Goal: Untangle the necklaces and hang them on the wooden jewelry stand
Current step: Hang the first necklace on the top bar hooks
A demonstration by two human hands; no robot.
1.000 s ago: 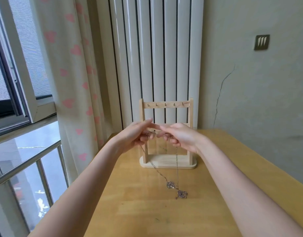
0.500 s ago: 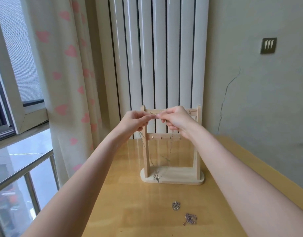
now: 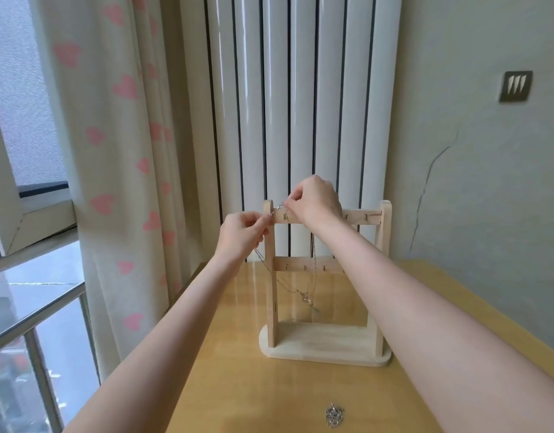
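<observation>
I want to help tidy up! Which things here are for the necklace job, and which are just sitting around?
For the job:
- left hand and right hand, pinching the necklace
- wooden jewelry stand
- bunched chain on the table

Just around:
- radiator
- heart curtain
- wall plate

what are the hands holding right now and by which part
Both hands pinch one thin necklace by its chain ends: left hand, right hand.
</observation>
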